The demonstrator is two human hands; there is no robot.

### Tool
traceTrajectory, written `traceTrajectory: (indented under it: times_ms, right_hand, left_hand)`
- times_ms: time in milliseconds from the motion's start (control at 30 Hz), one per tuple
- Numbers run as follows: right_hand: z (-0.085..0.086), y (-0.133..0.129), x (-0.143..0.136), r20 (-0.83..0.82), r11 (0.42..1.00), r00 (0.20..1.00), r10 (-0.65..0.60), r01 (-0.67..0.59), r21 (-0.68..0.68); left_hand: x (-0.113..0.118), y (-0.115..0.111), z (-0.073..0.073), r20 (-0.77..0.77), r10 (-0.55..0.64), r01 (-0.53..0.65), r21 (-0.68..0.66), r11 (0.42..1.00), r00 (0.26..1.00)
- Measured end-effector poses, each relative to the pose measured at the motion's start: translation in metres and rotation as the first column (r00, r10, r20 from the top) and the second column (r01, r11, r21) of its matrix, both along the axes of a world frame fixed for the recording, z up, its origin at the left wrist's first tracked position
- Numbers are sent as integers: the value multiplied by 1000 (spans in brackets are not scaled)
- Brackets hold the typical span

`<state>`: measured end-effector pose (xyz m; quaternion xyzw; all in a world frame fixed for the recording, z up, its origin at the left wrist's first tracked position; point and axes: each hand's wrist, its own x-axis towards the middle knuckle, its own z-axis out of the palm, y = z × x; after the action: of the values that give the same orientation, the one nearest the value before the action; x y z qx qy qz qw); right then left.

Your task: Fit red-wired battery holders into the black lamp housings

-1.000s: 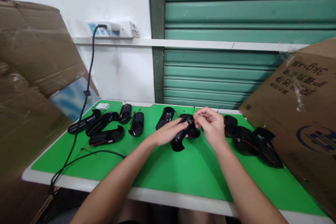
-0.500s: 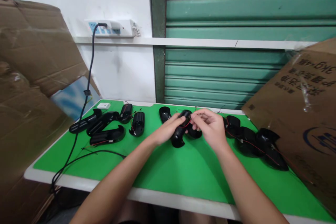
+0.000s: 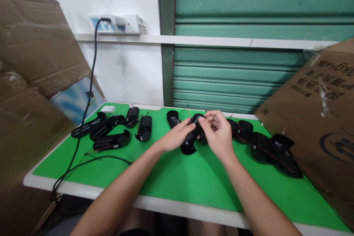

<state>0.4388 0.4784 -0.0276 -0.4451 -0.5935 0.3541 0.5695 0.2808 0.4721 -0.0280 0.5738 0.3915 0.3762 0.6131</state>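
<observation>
Near the middle of the green-topped table, my left hand (image 3: 178,135) is closed round a glossy black curved part (image 3: 189,143), its thumb on top. My right hand (image 3: 217,129) has its fingers bent against the right side of the upper end of that part; whether they also pinch something small cannot be made out. A thin red wire (image 3: 188,112) sticks up behind my left fingers. Another black part (image 3: 173,118) lies just left of my hands, and one more is partly hidden beneath my right hand.
Several black parts with thin wires lie at the left (image 3: 112,140) and right (image 3: 262,147) of the table (image 3: 166,180). A black cable (image 3: 95,55) hangs from a wall socket. Cardboard boxes (image 3: 312,118) flank both sides; a green shutter (image 3: 235,7) stands behind.
The red wire, earlier across the held part at my right fingertips, now stands up behind my left fingers. My right hand has shifted slightly left, its fingers now against the part.
</observation>
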Motion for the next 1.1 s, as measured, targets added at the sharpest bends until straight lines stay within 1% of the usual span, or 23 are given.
traceTrajectory:
  times_ms: [67, 167, 233, 333, 400, 467, 567, 667, 733, 833, 933, 1000, 1100]
  right_hand:
    - [-1, -1, -1, 45, 1000, 999, 14, -13, -10]
    - [-3, 0, -2, 115, 997, 991, -74, 70, 39]
    - [-4, 1, -4, 113, 992, 987, -116, 110, 54]
    - [-4, 0, -4, 108, 987, 983, -146, 138, 77]
    - [-3, 0, -3, 149, 982, 978, -147, 127, 138]
    - [-2, -1, -1, 231, 969, 963, -140, 85, 232]
    - [-2, -1, 3, 384, 934, 913, -137, -11, 358]
    - [-4, -1, 3, 472, 907, 871, -134, -84, 412]
    - [-7, -1, 2, 472, 899, 869, -147, -81, 430]
    - [-9, -1, -1, 379, 916, 909, -173, 6, 402]
    - [-11, -1, -4, 253, 959, 957, -145, 72, 275]
    - [-12, -1, -6, 203, 978, 973, -112, 71, 197]
    - [-10, -3, -9, 143, 988, 987, -72, 51, 143]
  left_hand:
    - [0, 0, 0, -33, 9, -7, 66, 998, 999]
    - [1, -1, -1, -55, 24, -16, 143, 990, 998]
    - [2, -1, -1, -61, 33, -23, 159, 987, 998]
    - [4, -1, -1, -37, 50, -45, 109, 993, 998]
    - [4, 1, -1, 16, 88, -89, 62, 994, 996]
    - [4, 3, -1, 97, 129, -131, 7, 991, 987]
    - [3, 6, -3, 186, 164, -149, -93, 984, 969]
    - [4, 7, -5, 217, 205, -170, -169, 971, 954]
    - [4, 6, -4, 232, 220, -172, -209, 963, 948]
    - [4, 5, -1, 250, 196, -135, -242, 961, 948]
    - [3, 4, 1, 263, 171, -113, -222, 968, 949]
    - [3, 5, 0, 265, 182, -127, -212, 969, 947]
    - [5, 6, -2, 276, 231, -191, -166, 968, 933]
